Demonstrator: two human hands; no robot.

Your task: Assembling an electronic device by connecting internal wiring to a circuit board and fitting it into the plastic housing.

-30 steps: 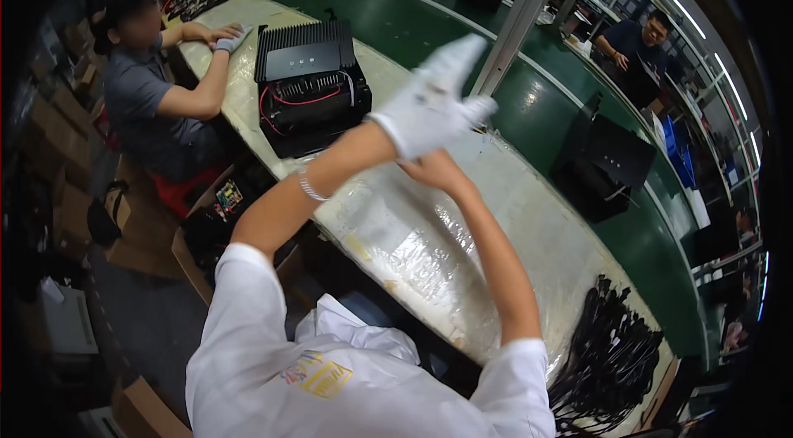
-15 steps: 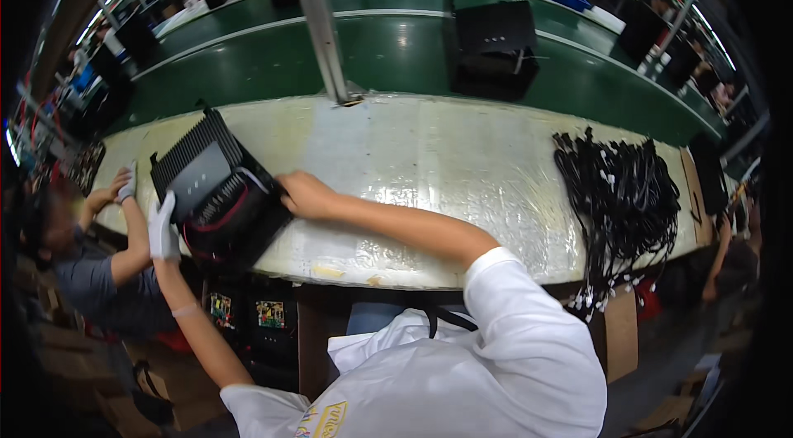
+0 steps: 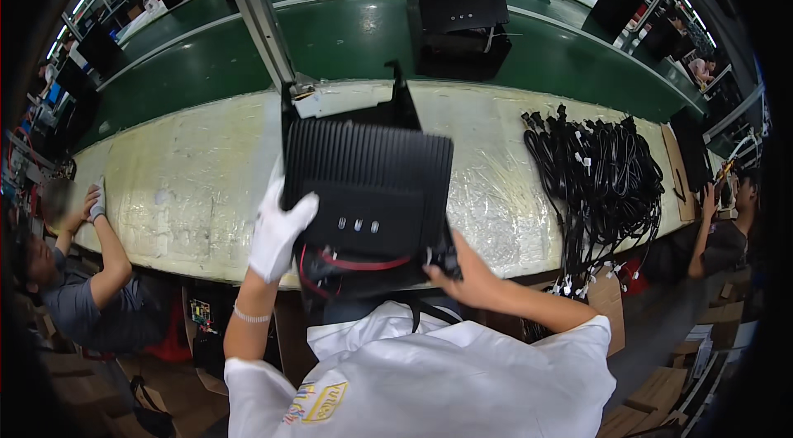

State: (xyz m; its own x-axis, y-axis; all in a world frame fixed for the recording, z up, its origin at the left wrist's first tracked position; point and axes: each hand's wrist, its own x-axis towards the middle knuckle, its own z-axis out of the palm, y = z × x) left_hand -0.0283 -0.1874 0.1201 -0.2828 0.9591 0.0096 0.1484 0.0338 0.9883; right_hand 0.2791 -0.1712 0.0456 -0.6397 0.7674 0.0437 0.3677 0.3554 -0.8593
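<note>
A black ribbed metal casing [image 3: 368, 161] is tilted in front of me, over the near edge of the table. My left hand [image 3: 283, 227], in a white glove, grips its left side with the thumb on the front face. My bare right hand [image 3: 462, 273] holds the lower right corner, fingers closed round the edge. Red wires [image 3: 363, 262] loop out along the casing's lower side, and small fittings show on its front. Part of the left fingers is hidden behind the casing.
A heap of black cables [image 3: 599, 182] lies on the film-covered table [image 3: 190, 182] to the right. Another black casing [image 3: 462, 17] sits on the green conveyor [image 3: 355, 42] beyond a metal post [image 3: 256, 17]. Co-workers sit at left [image 3: 91, 289] and right [image 3: 710, 232].
The casing has come from the left to the middle, close to my body, and turned more upright. Both hands moved with it; my right hand went from its far side to its lower right corner.
</note>
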